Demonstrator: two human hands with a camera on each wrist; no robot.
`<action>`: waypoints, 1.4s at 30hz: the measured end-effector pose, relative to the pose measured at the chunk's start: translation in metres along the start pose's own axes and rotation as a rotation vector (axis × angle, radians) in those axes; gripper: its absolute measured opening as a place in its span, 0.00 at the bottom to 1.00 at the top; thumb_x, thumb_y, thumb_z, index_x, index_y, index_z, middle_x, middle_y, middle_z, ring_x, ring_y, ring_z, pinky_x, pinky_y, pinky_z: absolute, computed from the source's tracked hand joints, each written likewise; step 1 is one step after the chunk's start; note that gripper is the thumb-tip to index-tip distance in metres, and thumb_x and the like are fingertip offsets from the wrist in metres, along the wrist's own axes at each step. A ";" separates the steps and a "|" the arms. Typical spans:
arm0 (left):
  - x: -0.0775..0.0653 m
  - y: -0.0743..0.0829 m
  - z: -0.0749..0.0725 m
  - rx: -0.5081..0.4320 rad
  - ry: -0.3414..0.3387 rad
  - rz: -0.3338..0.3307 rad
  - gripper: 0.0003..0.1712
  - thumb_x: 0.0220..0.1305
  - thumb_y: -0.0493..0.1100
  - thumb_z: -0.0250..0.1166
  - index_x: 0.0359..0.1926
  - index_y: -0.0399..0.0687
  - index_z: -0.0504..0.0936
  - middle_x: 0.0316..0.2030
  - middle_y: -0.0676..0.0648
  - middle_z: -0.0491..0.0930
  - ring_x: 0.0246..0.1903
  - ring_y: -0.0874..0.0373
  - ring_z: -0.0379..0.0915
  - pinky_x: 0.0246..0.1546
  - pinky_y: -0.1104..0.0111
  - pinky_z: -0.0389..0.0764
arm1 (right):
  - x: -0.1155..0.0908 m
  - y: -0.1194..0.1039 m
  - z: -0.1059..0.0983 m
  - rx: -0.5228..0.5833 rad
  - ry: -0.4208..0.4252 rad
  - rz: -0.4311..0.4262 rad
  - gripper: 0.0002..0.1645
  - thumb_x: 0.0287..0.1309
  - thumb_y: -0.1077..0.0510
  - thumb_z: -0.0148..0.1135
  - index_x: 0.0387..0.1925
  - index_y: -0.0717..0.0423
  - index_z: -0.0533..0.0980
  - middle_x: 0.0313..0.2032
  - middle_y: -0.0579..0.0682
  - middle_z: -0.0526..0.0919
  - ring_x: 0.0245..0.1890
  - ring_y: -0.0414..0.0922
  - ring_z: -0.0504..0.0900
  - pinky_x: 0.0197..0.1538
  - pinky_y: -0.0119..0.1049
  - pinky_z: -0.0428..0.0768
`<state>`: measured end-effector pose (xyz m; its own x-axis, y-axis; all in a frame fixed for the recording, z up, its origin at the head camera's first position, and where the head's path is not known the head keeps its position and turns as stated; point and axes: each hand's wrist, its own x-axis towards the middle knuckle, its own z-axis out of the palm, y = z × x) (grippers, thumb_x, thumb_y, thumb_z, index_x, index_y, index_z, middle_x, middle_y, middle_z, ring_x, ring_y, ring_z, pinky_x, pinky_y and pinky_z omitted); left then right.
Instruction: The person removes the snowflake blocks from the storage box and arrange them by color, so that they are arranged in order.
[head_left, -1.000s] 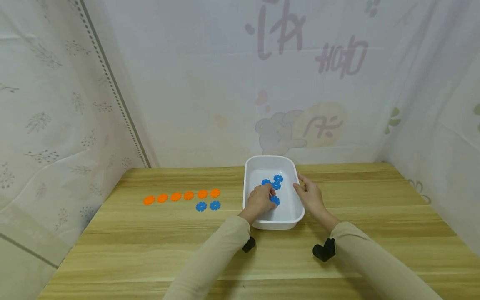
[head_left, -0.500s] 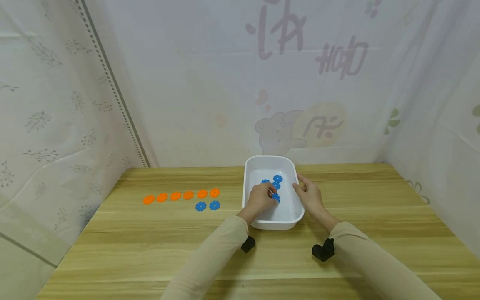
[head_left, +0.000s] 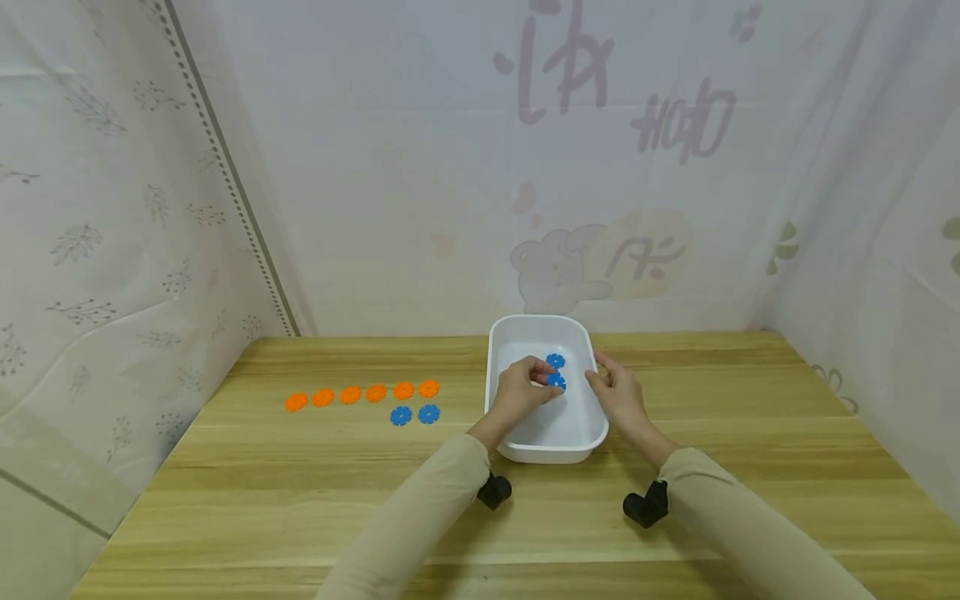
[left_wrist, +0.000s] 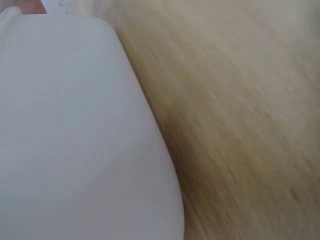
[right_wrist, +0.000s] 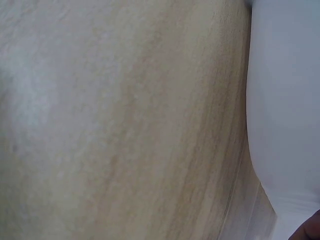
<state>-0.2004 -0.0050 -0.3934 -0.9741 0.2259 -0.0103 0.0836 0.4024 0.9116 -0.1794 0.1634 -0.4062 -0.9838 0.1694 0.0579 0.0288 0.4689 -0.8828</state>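
Observation:
In the head view my left hand [head_left: 521, 390] reaches over the left rim into a white plastic tray [head_left: 558, 429]. Its thumb and fingers pinch a blue notched snowflake disc [head_left: 557, 381]. Just beyond that disc, another blue disc [head_left: 555, 361] lies on the tray floor. My right hand [head_left: 621, 395] grips the tray's right rim, with the thumb at the inner side and the fingers outside. The outer wall of the tray [left_wrist: 75, 125] fills the left half of the left wrist view. At the lower right corner of the right wrist view, part of a finger [right_wrist: 311, 229] shows.
Left of the tray, several orange snowflake discs [head_left: 350, 395] form a row on the wooden table [head_left: 300, 500]. Two blue discs [head_left: 401, 416] lie in front of that row's right end. A patterned cloth [head_left: 390, 208] hangs behind the table.
My left hand has lifted slightly and shifted toward the far end of the tray, the pinched blue disc moving with it. My right hand has kept its grip on the rim.

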 end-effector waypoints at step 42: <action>-0.043 0.004 -0.076 -0.471 0.020 -0.122 0.19 0.59 0.32 0.64 0.51 0.35 0.74 0.32 0.50 0.71 0.30 0.63 0.73 0.34 0.75 0.80 | -0.003 -0.003 -0.001 -0.006 -0.008 0.037 0.29 0.67 0.58 0.51 0.67 0.60 0.61 0.33 0.65 0.78 0.30 0.50 0.79 0.30 0.34 0.80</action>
<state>-0.1744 -0.0806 -0.3583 -0.9751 0.1831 -0.1255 -0.1316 -0.0216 0.9911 -0.1763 0.1627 -0.4031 -0.9835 0.1799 0.0211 0.0666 0.4678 -0.8813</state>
